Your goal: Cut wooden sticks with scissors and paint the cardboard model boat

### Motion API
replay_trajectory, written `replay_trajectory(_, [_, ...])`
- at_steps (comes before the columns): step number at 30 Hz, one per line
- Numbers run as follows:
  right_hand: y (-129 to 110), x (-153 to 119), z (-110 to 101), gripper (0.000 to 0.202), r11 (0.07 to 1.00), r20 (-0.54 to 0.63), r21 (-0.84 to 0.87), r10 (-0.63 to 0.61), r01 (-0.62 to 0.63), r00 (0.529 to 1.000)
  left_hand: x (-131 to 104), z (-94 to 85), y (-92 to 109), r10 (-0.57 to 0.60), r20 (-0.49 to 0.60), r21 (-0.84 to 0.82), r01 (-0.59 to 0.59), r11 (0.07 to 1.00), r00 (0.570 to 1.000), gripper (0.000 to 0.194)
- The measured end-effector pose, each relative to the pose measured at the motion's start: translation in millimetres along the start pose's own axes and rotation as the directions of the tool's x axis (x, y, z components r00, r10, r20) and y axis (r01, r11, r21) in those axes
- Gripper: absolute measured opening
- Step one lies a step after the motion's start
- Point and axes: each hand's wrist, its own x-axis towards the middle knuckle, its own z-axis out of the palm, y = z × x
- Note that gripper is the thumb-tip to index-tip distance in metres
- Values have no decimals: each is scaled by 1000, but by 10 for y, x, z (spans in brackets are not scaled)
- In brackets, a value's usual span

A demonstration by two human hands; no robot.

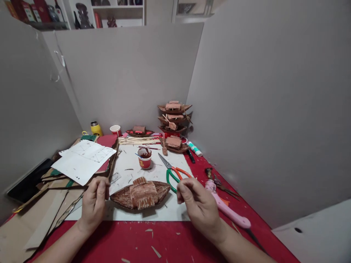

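A brown model boat (144, 194) with a ribbed cabin roof sits on the white board in front of me. My left hand (95, 199) is closed beside the boat's left tip, thumb pressed against curled fingers. Off the right tip, my right hand (199, 206) is pinched, with a small gap between it and the boat. Whatever either pinch may hold is too thin or hidden to make out. Scissors (171, 168) with green and orange handles lie just behind the right hand. A red and white paper cup (144, 160) with dark brown paint inside stands behind the boat.
Stacked model boats (174, 118) stand at the back right, with thin wooden sticks (137, 140) left of them. Cardboard (57, 215) and drawn paper sheets (85, 159) cover the left side. A pink-handled tool (231, 212) and pliers (225, 187) lie right. Grey partitions enclose the table.
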Motion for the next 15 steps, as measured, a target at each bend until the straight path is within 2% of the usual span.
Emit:
replay_trajectory(3, [-26, -30, 18, 12, 1000, 40, 13, -3, 2, 999, 5, -9, 33, 31, -2, 36, -30, 999, 1000, 13])
replay_trajectory(6, [-94, -49, -12, 19, 995, 83, -25, -99, 101, 992, 5, -43, 82, 159, 34, 117, -162, 980, 987, 21])
replay_trajectory(11, [-189, -69, -65, 27, 962, 124, -7, -268, 271, 955, -27, -90, 130, 342, 82, 180, -352, 919, 936, 29])
replay_trajectory(15, [-166, -95, -72, 28, 953, 104, 69, -300, 294, 948, -21, -123, 131, 457, 84, 207, -464, 861, 885, 35])
